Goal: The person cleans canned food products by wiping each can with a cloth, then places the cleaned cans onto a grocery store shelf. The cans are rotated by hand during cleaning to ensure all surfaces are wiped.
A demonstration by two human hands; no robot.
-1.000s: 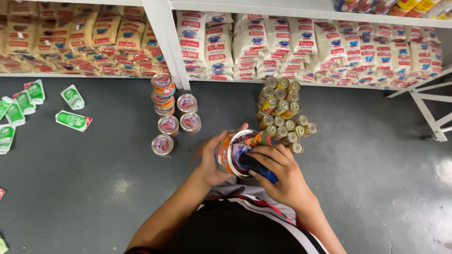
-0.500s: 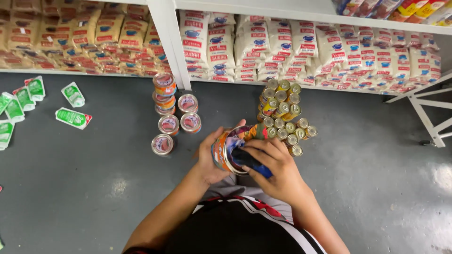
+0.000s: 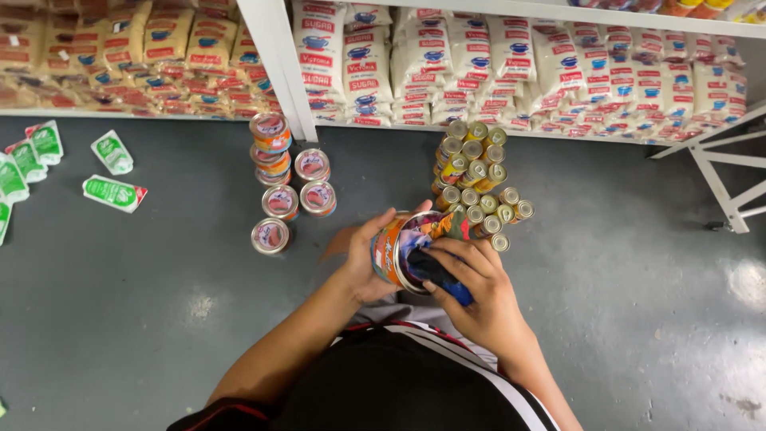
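Gripping orange can (image 3: 396, 249) in left hand (image 3: 365, 257), right hand (image 3: 479, 287) wiping its lid

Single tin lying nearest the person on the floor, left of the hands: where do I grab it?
Take the lone tin by its round side wall, coming from above. It stands upright with its flat lid facing up, apart from the stacked tins, so fingers can likely close round it freely.
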